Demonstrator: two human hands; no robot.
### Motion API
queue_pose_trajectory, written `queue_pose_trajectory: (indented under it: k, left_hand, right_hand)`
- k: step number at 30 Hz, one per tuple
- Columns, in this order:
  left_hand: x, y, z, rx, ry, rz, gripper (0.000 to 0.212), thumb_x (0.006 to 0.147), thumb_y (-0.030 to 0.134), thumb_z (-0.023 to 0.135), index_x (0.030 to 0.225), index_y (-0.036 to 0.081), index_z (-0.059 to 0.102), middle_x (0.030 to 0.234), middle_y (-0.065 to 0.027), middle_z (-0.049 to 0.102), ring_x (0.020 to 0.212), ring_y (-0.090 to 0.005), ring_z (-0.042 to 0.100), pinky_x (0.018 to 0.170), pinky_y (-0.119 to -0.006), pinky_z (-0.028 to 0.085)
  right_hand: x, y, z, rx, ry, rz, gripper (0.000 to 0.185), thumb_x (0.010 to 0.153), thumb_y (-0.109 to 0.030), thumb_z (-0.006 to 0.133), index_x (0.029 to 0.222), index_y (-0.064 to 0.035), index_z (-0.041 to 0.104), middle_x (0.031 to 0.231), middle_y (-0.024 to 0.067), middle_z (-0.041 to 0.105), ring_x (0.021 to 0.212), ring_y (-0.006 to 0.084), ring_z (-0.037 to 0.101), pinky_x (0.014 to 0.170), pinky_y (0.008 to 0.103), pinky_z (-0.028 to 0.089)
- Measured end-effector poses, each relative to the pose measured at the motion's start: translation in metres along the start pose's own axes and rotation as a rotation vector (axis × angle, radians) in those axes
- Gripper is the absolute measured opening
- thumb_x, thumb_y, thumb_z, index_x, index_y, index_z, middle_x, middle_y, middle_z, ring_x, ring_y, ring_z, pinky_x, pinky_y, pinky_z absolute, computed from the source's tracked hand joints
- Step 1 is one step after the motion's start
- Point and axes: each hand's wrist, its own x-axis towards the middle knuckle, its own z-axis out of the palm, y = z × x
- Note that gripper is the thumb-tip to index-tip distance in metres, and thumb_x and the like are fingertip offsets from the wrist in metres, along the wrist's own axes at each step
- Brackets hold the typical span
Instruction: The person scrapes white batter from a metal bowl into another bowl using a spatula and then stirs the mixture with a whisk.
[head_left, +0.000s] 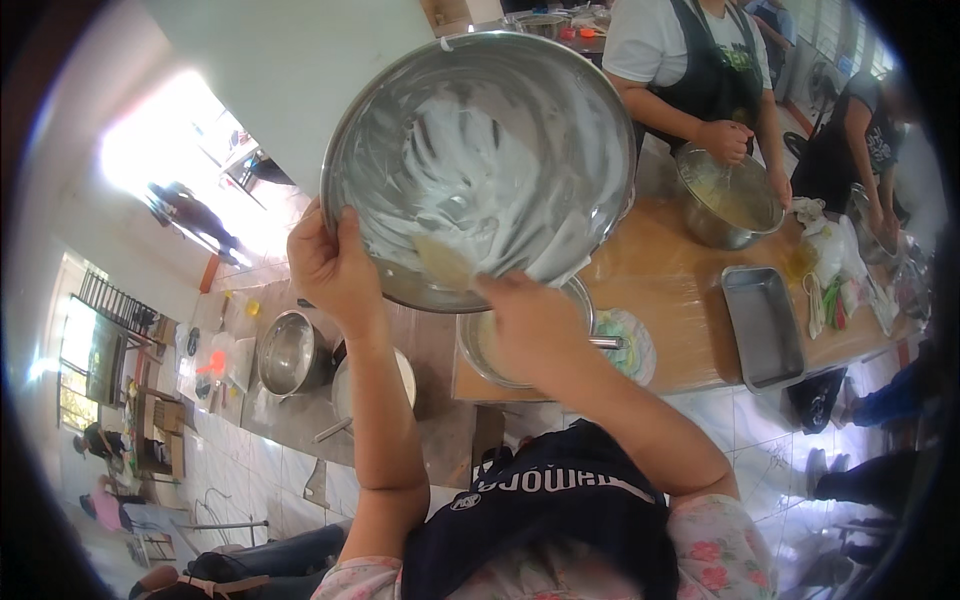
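A large stainless steel mixing bowl (525, 135), its inside smeared with white foamy cream (465, 165), is tilted up towards me. At its left rim is my left hand (330, 262), with the thumb over the edge. My right hand (532, 315) is closed at the lower rim around what looks like a pale scraper or spatula (442, 260), whose blade lies against the cream inside. Below the raised bowl, partly hidden by my right hand and forearm, stands another metal bowl (480, 349) with pale contents. A metal handle (607, 343) sticks out at its right.
A rectangular metal pan (765, 330), a crumpled coloured cloth (630, 345) and plastic bags (832, 255) lie on the brown table (660, 300). Across it a person holds a mixing bowl (727, 202). More bowls (289, 352) stand on the left table. Other people work at the right.
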Motion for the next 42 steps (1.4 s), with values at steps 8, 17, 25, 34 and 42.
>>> queue_pose_trajectory:
  k: [8,17,25,34,42]
  left_hand:
    - [-0.003,-0.005,-0.009,0.024,0.015,-0.057,0.016,0.08,-0.004,0.064,0.092,-0.001,0.054,0.095,-0.0116,0.063,0.081,-0.0105,0.059,0.073,-0.021,0.048]
    - [-0.008,0.001,-0.006,-0.099,-0.054,0.032,0.016,0.081,-0.007,0.062,0.092,0.0,0.053,0.101,-0.0094,0.059,0.075,-0.007,0.055,0.065,-0.018,0.045]
    - [-0.013,-0.012,-0.007,-0.025,-0.07,0.028,0.016,0.08,-0.007,0.063,0.09,0.0,0.052,0.1,-0.0103,0.06,0.075,-0.0079,0.055,0.065,-0.019,0.046]
    - [-0.016,-0.007,-0.004,-0.017,-0.081,-0.005,0.018,0.08,-0.008,0.062,0.091,-0.001,0.051,0.101,-0.0126,0.06,0.078,-0.0094,0.056,0.068,-0.02,0.047]
    - [-0.02,-0.009,-0.001,-0.03,-0.111,0.007,0.019,0.08,-0.007,0.063,0.092,0.0,0.05,0.103,-0.0134,0.06,0.083,-0.0125,0.059,0.074,-0.022,0.048]
  right_hand:
    - [0.081,-0.014,-0.075,-0.095,0.023,-0.094,0.021,0.078,-0.019,0.058,0.093,-0.0079,0.067,0.082,0.0141,0.065,0.08,0.0317,0.062,0.073,0.0422,0.049]
    - [0.093,-0.017,-0.05,-0.336,-0.22,-0.077,0.022,0.076,-0.022,0.062,0.091,-0.0054,0.067,0.085,0.0171,0.064,0.081,0.0326,0.061,0.072,0.0402,0.047]
    - [0.092,-0.022,-0.071,-0.109,-0.15,-0.084,0.021,0.075,-0.023,0.063,0.089,-0.008,0.067,0.085,0.0144,0.064,0.083,0.0325,0.061,0.074,0.0402,0.047]
    - [0.096,-0.01,-0.075,-0.25,-0.26,-0.043,0.021,0.074,-0.024,0.064,0.087,-0.0077,0.067,0.085,0.0136,0.064,0.085,0.0303,0.061,0.075,0.0391,0.048]
    - [0.1,-0.003,-0.069,-0.378,-0.23,-0.045,0.019,0.075,-0.022,0.063,0.086,-0.0074,0.068,0.085,0.0137,0.064,0.084,0.0311,0.061,0.074,0.039,0.048]
